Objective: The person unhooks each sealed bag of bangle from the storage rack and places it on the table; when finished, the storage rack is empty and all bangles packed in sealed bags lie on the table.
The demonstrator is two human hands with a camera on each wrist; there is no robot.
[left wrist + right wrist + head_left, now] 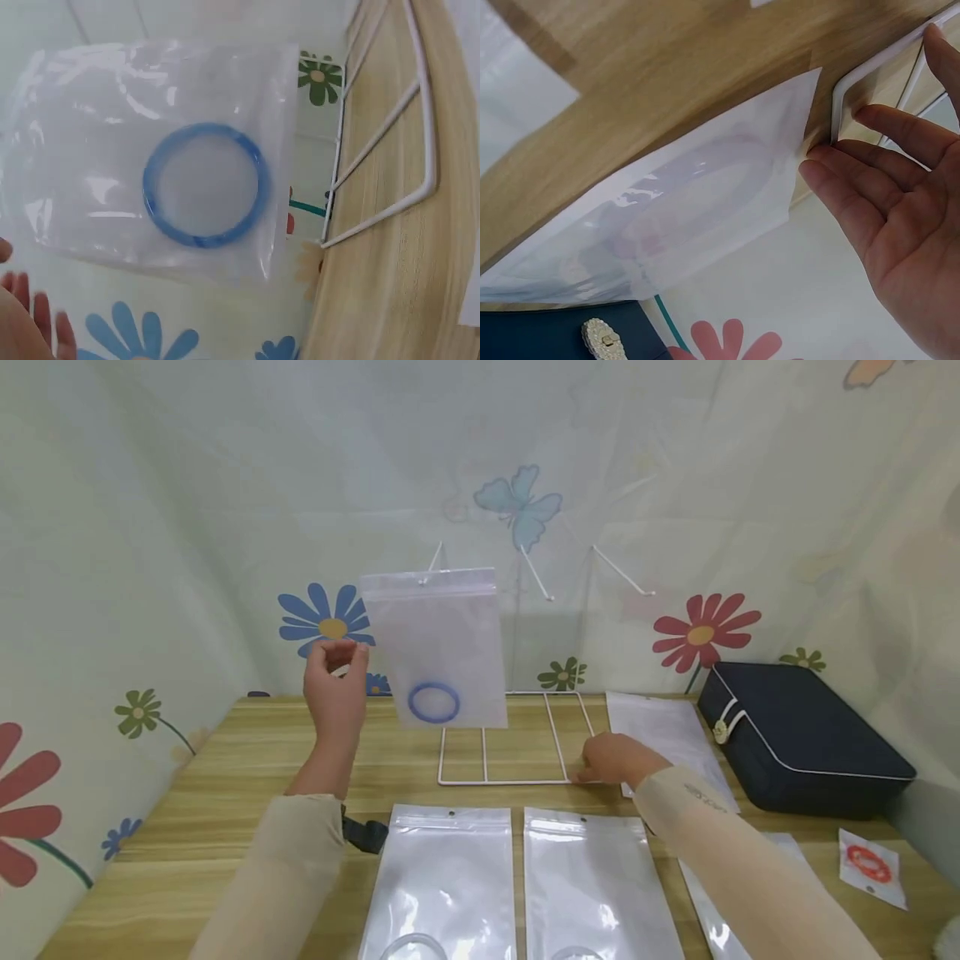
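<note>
A clear zip bag (438, 643) with a blue bangle (433, 702) inside hangs by its top hole from the left prong of a white wire rack (483, 756). Just left of the bag is my left hand (336, 693), its fingers loosely bent and holding nothing. In the left wrist view, its fingers (42, 319) stand apart from the bag's edge. My right hand (617, 758) holds the front right corner of the rack's base. In the right wrist view, the thumb (937, 45) touches the wire and the other fingers bend about the corner.
Two clear bags (450, 868) (592, 877) holding pale rings lie in front. Another bag (660, 731) lies behind my right hand, and one more lies partly under the right sleeve. A dark blue case (802, 735) and a small packet with a red ring (870, 867) are at right.
</note>
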